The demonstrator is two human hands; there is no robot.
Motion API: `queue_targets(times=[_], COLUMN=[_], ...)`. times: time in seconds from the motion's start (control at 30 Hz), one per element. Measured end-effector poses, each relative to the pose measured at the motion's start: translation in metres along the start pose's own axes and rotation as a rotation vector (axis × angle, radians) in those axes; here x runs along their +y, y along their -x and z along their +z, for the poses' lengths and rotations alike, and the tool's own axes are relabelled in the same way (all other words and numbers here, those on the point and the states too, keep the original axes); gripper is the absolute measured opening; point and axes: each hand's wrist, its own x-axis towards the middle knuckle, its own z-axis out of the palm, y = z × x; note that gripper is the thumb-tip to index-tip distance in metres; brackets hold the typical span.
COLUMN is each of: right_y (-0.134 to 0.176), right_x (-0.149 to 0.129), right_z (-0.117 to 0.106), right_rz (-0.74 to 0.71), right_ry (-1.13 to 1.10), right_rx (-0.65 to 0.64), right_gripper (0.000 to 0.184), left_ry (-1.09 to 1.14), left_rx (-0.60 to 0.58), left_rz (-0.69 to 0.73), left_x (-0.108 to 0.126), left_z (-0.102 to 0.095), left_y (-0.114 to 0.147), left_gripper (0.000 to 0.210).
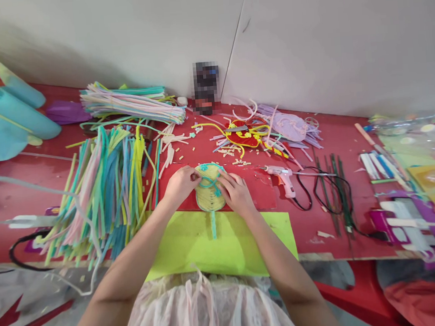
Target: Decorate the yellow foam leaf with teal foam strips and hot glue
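A pale yellow fan-shaped piece (208, 202) made of pipe cleaners lies flat in front of me, with a short teal handle (213, 226) pointing toward me. Small teal flowers sit on its face, and a curved teal pipe cleaner (209, 186) crosses it. My left hand (182, 187) pinches that teal strip at the fan's left edge, thumb and forefinger together. At the opposite edge, the fingers of my right hand (238, 192) are bent and pressed on the teal strip and fan rim; their tips are partly hidden.
Bundles of pipe cleaners (107, 192) lie at the left. A pink glue gun (284, 178) with a black cord rests at the right, near dark thin stems (342, 188). Scissors (236, 129) and cut scraps lie behind the fan. A lime-green sheet (224, 253) lies along the front edge.
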Motion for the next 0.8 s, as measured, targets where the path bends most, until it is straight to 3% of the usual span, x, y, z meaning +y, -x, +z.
queue_targets(times=[0.27, 0.8], right_y=[0.001, 0.001], right_x=[0.002, 0.003], right_z=[0.004, 0.006], right_rz=[0.009, 0.002], right_ry=[-0.008, -0.016], right_rx=[0.015, 0.022], right_gripper=[0.034, 0.032], left_ry=[0.026, 0.059], left_rx=[-0.023, -0.073], left_rz=[-0.096, -0.219], left_x=[0.010, 0.017], left_z=[-0.003, 0.011], left_y=[0.016, 0.048], left_gripper=[0.006, 0.006])
